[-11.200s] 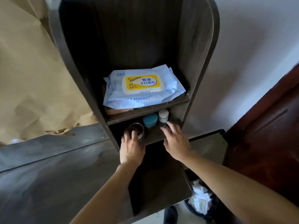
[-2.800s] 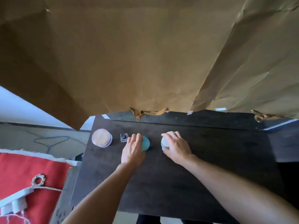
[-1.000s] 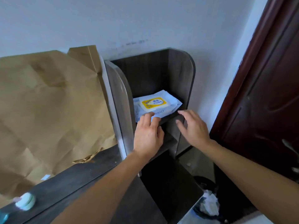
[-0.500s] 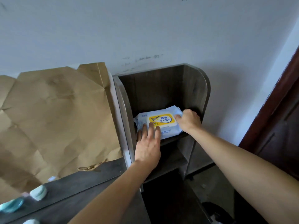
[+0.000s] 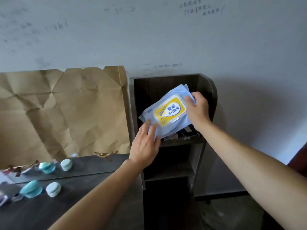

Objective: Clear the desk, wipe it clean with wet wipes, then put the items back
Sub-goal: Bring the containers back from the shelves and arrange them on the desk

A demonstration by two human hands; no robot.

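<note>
A light blue pack of wet wipes (image 5: pixel 167 113) with a yellow lid is tilted up off the top shelf of the dark wooden shelf unit (image 5: pixel 207 90). My right hand (image 5: pixel 196 110) grips its upper right edge. My left hand (image 5: pixel 144 146) touches the pack's lower left corner with nearly straight fingers. On the dark desk (image 5: pixel 69 209) at the lower left stand a teal jar (image 5: pixel 30 190) and a pale green jar (image 5: pixel 53 189). Some small items (image 5: pixel 181 136) lie on the shelf under the pack, partly hidden.
Creased brown paper (image 5: pixel 63 112) covers the wall behind the desk. A shiny strip at the desk's back reflects the jars. The shelf unit has lower shelves (image 5: pixel 167 173) in shadow. More small items sit at the desk's far left edge (image 5: pixel 6 196).
The wet wipes pack has been lifted and tilted up off the shelf. My right hand now holds its upper right edge, and my left hand has slid to its lower left corner.
</note>
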